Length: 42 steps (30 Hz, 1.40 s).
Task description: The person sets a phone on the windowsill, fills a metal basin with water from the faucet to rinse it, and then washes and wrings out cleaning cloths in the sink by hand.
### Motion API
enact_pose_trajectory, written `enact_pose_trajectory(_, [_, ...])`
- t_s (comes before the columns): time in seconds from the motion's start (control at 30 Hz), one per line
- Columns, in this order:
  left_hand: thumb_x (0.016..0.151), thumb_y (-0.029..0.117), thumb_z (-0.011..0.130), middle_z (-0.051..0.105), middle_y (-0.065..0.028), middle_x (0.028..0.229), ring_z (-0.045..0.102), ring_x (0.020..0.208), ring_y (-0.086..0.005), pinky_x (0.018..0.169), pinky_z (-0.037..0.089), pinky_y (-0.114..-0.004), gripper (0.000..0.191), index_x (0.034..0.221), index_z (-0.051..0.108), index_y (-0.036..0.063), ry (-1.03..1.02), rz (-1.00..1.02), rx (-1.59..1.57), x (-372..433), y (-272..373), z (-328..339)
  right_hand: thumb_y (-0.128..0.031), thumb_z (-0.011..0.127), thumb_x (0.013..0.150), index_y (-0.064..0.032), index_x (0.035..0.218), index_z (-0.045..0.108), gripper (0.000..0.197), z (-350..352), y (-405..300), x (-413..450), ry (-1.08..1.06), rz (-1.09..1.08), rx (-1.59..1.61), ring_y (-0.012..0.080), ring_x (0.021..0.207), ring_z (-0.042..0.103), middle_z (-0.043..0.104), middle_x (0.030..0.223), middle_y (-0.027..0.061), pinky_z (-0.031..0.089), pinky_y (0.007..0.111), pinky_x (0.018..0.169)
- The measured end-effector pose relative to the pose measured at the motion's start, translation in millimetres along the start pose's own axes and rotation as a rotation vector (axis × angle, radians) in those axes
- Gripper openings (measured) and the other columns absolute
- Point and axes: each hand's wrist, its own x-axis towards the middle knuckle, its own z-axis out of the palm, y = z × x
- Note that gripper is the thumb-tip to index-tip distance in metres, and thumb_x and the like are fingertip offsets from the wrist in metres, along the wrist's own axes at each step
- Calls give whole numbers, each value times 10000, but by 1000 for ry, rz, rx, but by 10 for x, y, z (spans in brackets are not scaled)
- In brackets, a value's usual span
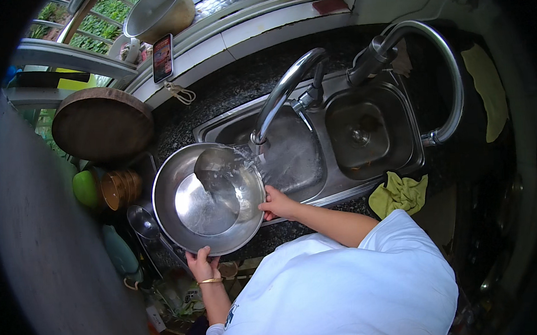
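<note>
A wide stainless steel basin (207,210) is tilted over the left bowl of a double steel sink (295,166). My left hand (204,263) grips its near rim, thumb on top, and a bracelet circles that wrist. On the basin's right rim, my right hand (277,204) has its fingers wrapped around the edge. Water (232,169) lies in the basin's far right part and splashes at the rim. The spout of a chrome faucet (283,95) comes down right at that rim, where water runs into the sink bowl.
A second curved faucet (453,78) arches beside the right sink bowl (361,136). A green cloth (397,194) lies on the front edge. At left are a round wooden cutting board (102,123), stacked brown bowls (121,188) and a ladle (143,221). A phone (163,58) leans on the windowsill.
</note>
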Motion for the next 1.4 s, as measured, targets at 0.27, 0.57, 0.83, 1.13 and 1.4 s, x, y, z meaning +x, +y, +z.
enact_pose_trajectory(0.27, [724, 85, 662, 448, -83, 1189, 492, 1008, -201, 771, 475, -344, 604, 1257, 378, 68, -6, 285, 139, -150, 67, 260, 3, 531, 772, -29, 1227, 326, 500, -2, 172, 171, 66, 38, 104, 126, 521, 555, 563, 713, 79, 482, 241, 438])
enact_pose_trajectory(0.57, [735, 398, 676, 393, -127, 1315, 288, 1249, -310, 1033, 215, -424, 668, 1271, 475, 54, -148, 1097, 922, -650, 539, 690, 7, 467, 773, -28, 1106, 442, 335, 143, 25, 18, -167, 193, 567, 155, 553, 581, 585, 811, 100, 475, 269, 438])
enact_pose_trajectory(0.83, [773, 492, 583, 484, -161, 1222, 345, 1215, -355, 1013, 240, -459, 661, 1208, 512, 0, -213, 1201, 1012, -680, 618, 603, -8, 464, 778, -60, 1099, 451, 325, 36, 354, 223, -276, 145, 516, 118, 482, 533, 564, 727, 50, 440, 236, 407])
enact_pose_trajectory(1.13, [872, 254, 486, 584, -176, 992, 600, 838, -335, 670, 516, -394, 402, 1128, 472, -55, -253, 442, 550, 79, 74, -12, -57, 502, 849, -64, 1296, 203, 538, 268, -184, -146, 149, -235, -1, 147, 582, 571, 563, 780, 97, 474, 239, 475])
enact_pose_trajectory(1.4, [866, 206, 419, 590, -158, 975, 624, 819, -260, 610, 561, -371, 367, 1143, 413, -34, -463, 209, -150, 345, 933, 402, -149, 505, 911, -52, 1335, 268, 495, 108, -448, -519, -139, -327, -117, 142, 820, 589, 576, 1077, 132, 490, 272, 696])
